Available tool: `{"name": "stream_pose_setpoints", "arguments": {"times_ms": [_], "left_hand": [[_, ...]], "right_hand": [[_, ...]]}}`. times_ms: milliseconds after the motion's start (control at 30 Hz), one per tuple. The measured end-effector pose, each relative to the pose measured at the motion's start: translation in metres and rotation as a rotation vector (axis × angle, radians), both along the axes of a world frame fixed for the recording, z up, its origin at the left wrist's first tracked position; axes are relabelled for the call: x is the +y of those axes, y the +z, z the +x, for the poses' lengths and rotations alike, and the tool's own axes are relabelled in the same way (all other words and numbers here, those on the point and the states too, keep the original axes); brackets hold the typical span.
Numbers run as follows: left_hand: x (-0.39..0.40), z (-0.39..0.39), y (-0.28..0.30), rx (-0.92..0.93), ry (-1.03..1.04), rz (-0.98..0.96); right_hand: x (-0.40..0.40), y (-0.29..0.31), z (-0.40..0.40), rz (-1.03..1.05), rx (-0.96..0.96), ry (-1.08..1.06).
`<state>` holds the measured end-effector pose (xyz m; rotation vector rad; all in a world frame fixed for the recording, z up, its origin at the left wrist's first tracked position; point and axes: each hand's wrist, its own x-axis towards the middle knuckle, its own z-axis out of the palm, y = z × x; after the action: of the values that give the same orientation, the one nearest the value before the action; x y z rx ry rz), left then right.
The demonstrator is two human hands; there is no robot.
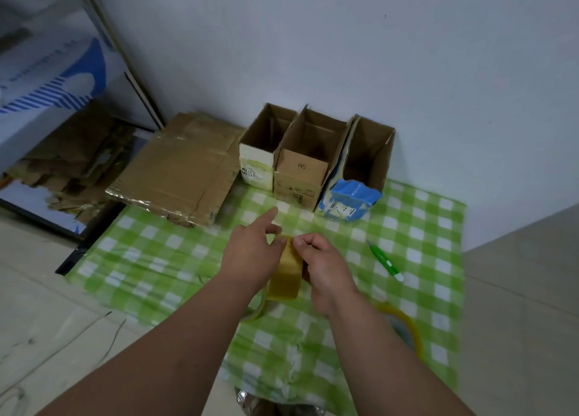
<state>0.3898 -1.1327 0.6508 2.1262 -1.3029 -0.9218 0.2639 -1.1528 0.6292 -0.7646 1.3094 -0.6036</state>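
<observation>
A roll of yellowish packing tape [284,274] stands on edge between my two hands, above the green-and-white checked cloth [156,259]. My left hand [250,256] holds the roll from the left with its thumb and lower fingers, while its index finger points straight out toward the boxes. My right hand [322,259] has its fingers curled and pinches at the top edge of the roll. Three open cardboard boxes stand against the wall: a white-fronted box [255,162], a brown box [302,171] marked "SM", and a blue-fronted box [354,201].
A stack of flattened cardboard [175,171] lies left of the boxes. A green utility knife [384,260] lies right of my hands. A second tape roll [404,328] sits by my right forearm. More torn cardboard is under a metal shelf at left.
</observation>
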Motion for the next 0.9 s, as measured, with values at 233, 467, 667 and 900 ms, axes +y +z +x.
{"name": "stream_pose_setpoints", "arguments": {"times_ms": [233,467,667,900], "left_hand": [[0.011,-0.028,0.008,-0.182,-0.231,-0.214],[0.009,-0.039,0.018,-0.148,-0.178,-0.129],[-0.002,-0.05,0.029,-0.203,-0.156,-0.065],[-0.005,-0.048,0.033,-0.329,-0.287,-0.033]], "right_hand": [[0.0,0.011,-0.027,-0.031,0.016,-0.01],[0.006,0.017,-0.043,-0.189,0.151,0.068],[0.005,0.021,-0.047,-0.266,0.261,0.181],[0.003,0.025,-0.047,-0.265,0.274,0.279]]}}
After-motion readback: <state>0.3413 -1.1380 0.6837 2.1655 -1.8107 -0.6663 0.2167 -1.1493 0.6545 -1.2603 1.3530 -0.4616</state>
